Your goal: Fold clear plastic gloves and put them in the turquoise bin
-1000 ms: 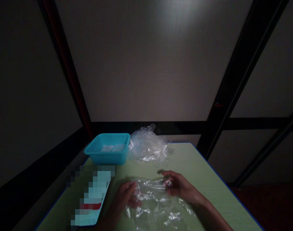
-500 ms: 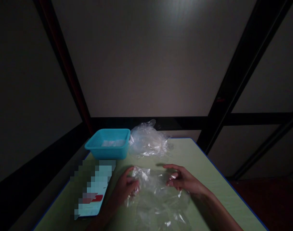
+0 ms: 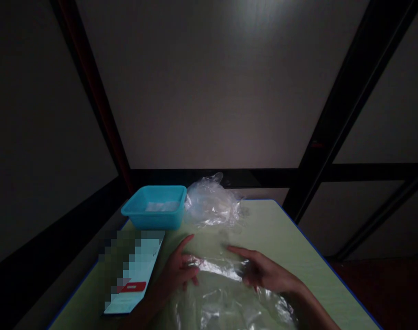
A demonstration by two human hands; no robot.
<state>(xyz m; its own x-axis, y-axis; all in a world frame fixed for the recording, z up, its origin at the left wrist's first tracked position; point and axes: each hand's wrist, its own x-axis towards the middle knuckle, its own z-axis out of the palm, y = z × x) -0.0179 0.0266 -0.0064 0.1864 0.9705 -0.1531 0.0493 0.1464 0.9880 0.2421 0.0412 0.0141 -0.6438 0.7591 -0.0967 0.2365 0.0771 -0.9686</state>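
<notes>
A clear plastic bag (image 3: 222,293) spreads across the near part of the table, wrinkled and shiny, its far edge folded into a bright band. At the left end of that edge, my left hand (image 3: 181,268) pinches the film between thumb and fingers, with the index finger stretched forward. My right hand (image 3: 263,270) grips the right end of the same edge, its index finger pointing out towards the left. The bag's near part runs out of the bottom of the view.
A turquoise plastic basin (image 3: 157,220) with pale, clear film inside stands at the back left. Beside it lies a crumpled heap of clear plastic bags (image 3: 212,201). A pale blue flat packet (image 3: 140,266) with a red mark, partly pixelated, lies left on the green table (image 3: 298,247).
The bag's far edge has come nearer to me and is stretched straighter between my hands. Both index fingers now point out more. The basin and heap stay put.
</notes>
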